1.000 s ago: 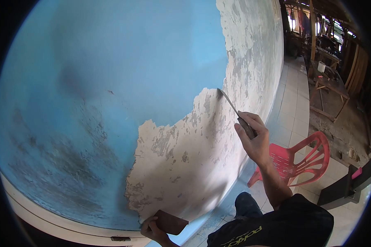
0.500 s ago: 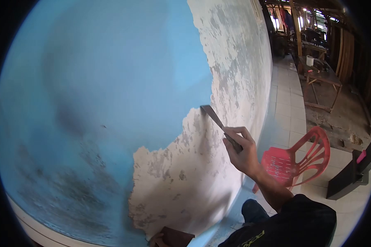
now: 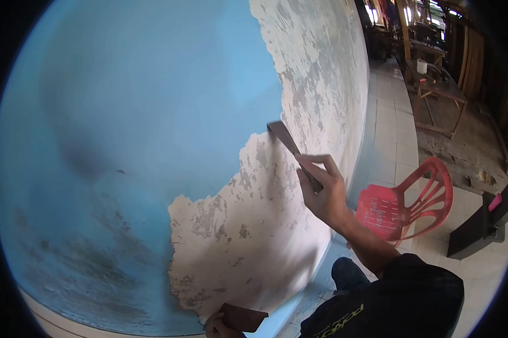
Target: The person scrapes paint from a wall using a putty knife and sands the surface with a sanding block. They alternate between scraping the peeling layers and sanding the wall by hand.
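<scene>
My right hand (image 3: pixel 325 194) grips the handle of a metal putty knife (image 3: pixel 283 137), fingers closed round it. The blade lies against the wall at the ragged border where blue paint (image 3: pixel 169 112) meets the bare, mottled whitish patch (image 3: pixel 254 225). At the bottom of the view, my left hand (image 3: pixel 217 327) is partly cut off by the frame edge. It is closed on a flat, dark reddish-brown plate (image 3: pixel 244 318), held near the lower edge of the bare patch. The full shape of that plate is hidden.
A red plastic chair (image 3: pixel 381 211) stands on the tiled floor to my right, beside a black angular object (image 3: pixel 471 231). Farther back is a wooden table (image 3: pixel 442 90) bearing a white container (image 3: pixel 422 66). Dark stains (image 3: pixel 96 265) mark the lower left wall.
The view has shifted a little, so the wall appears farther left and higher. My right hand and the putty knife have moved slightly up along the paint border. The left hand keeps its plate.
</scene>
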### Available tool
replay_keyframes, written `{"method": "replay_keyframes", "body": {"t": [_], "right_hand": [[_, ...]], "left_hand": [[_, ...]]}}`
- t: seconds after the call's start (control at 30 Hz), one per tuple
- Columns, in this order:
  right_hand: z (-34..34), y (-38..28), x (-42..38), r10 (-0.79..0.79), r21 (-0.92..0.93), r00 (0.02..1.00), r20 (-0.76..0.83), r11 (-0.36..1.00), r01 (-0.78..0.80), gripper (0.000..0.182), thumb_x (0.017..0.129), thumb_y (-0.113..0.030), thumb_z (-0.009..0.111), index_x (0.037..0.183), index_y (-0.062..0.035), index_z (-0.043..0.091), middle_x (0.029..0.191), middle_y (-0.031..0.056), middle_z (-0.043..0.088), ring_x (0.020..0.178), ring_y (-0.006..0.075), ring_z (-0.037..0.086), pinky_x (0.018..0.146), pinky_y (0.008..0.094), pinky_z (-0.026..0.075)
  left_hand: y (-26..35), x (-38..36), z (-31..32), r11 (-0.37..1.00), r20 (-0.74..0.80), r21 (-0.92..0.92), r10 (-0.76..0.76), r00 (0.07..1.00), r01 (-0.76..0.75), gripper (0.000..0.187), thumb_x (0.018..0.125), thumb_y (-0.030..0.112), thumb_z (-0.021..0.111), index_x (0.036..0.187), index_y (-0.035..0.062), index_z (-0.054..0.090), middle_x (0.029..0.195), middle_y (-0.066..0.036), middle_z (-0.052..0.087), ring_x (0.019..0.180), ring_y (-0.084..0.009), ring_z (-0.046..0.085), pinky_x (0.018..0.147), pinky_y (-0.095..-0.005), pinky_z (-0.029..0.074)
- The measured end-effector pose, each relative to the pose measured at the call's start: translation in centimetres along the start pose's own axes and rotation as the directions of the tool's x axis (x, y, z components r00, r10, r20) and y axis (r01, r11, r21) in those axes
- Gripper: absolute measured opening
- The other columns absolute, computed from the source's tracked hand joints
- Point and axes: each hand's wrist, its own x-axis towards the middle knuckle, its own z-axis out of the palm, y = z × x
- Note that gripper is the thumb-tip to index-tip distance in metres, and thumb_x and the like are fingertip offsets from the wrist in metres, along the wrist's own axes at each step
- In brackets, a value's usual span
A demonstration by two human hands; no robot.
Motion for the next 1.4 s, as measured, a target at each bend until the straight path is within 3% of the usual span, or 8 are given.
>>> {"method": "replay_keyframes", "body": {"t": [0.2,0.37,0.57,0.77,0.87,0.97,1.13,1.4], "right_hand": [[-0.4,-0.7,-1.1,0.051,-0.011,0.998,0.035,0.999,-0.05,0.036,0.089,0.003,0.067,0.123,-0.0082,0.069,0.11,0.0082,0.064,0.054,0.0107,0.056,0.05,0.0276,0.047],[-0.4,-0.1,-0.6,0.004,-0.042,1.0,0.015,0.999,-0.004,0.034,0.089,0.002,0.069,0.121,-0.0084,0.07,0.11,0.008,0.065,0.055,0.0108,0.057,0.048,0.0268,0.046],[0.1,0.1,-2.1,0.059,-0.007,0.998,0.023,0.998,-0.058,0.033,0.089,0.002,0.069,0.12,-0.0082,0.071,0.11,0.0077,0.065,0.054,0.0097,0.055,0.048,0.0262,0.046],[-0.1,0.0,-1.3,0.018,-0.017,1.0,0.0,1.0,-0.018,0.032,0.089,0.001,0.07,0.119,-0.0076,0.072,0.109,0.0072,0.065,0.053,0.0081,0.053,0.048,0.0257,0.045],[-0.5,-0.2,-2.5,0.03,-0.011,0.998,0.054,1.0,-0.029,0.032,0.089,0.001,0.07,0.12,-0.0073,0.071,0.108,0.0073,0.065,0.052,0.0081,0.053,0.048,0.0259,0.045],[0.1,0.1,-1.5,0.021,-0.03,0.999,0.028,0.999,-0.02,0.032,0.089,0.002,0.07,0.119,-0.0072,0.071,0.108,0.008,0.064,0.054,0.0077,0.054,0.049,0.0257,0.045],[-0.5,-0.3,-2.1,0.002,-0.018,1.0,0.024,1.0,-0.002,0.032,0.089,0.002,0.07,0.12,-0.006,0.071,0.107,0.0088,0.064,0.056,0.0086,0.057,0.05,0.0265,0.046],[-0.6,-0.8,-1.2,0.057,0.017,0.998,0.035,0.998,-0.058,0.028,0.088,0.004,0.07,0.116,-0.0023,0.072,0.106,0.0122,0.065,0.079,0.017,0.072,0.065,0.0268,0.058]], "left_hand": [[-0.7,0.2,-0.3,1.0,-0.012,0.022,-0.001,1.0,0.002,0.025,0.074,0.021,0.062,0.066,-0.0012,0.071,0.077,-0.014,0.072,0.069,-0.0279,0.061,0.067,-0.0465,0.052],[-1.4,0.2,-0.1,0.998,-0.05,-0.027,0.058,0.997,-0.06,0.025,0.075,0.021,0.064,0.065,-0.0009,0.071,0.072,-0.014,0.071,0.065,-0.0268,0.061,0.064,-0.0456,0.053],[-1.2,0.5,-0.5,0.998,0.034,-0.038,0.048,0.998,-0.046,0.027,0.077,0.022,0.066,0.064,-0.001,0.07,0.072,-0.012,0.07,0.064,-0.026,0.061,0.063,-0.0441,0.054],[-1.5,0.2,-0.1,0.994,-0.029,-0.022,0.103,0.994,-0.104,0.027,0.079,0.021,0.065,0.065,-0.0006,0.069,0.071,-0.012,0.07,0.065,-0.026,0.062,0.061,-0.0431,0.053],[-0.6,0.3,-0.1,0.996,0.016,-0.007,0.089,0.996,-0.089,0.027,0.081,0.021,0.065,0.066,-0.0004,0.07,0.072,-0.012,0.07,0.066,-0.0254,0.062,0.061,-0.0427,0.053],[-0.7,0.1,0.0,0.997,-0.065,0.082,0.001,0.998,0.004,0.022,0.079,0.016,0.055,0.068,0.0007,0.066,0.073,-0.004,0.061,0.075,-0.017,0.057,0.073,-0.0336,0.045],[-0.9,-0.2,-0.4,0.995,-0.053,0.098,-0.024,0.998,0.029,0.021,0.081,0.016,0.055,0.069,0.0017,0.065,0.075,-0.004,0.061,0.076,-0.0169,0.057,0.075,-0.0343,0.045],[-0.7,-0.1,-0.5,0.989,-0.026,0.147,0.0,1.0,0.004,0.023,0.081,0.018,0.056,0.07,0.0005,0.066,0.075,-0.005,0.061,0.075,-0.0181,0.057,0.074,-0.0346,0.045]]}}
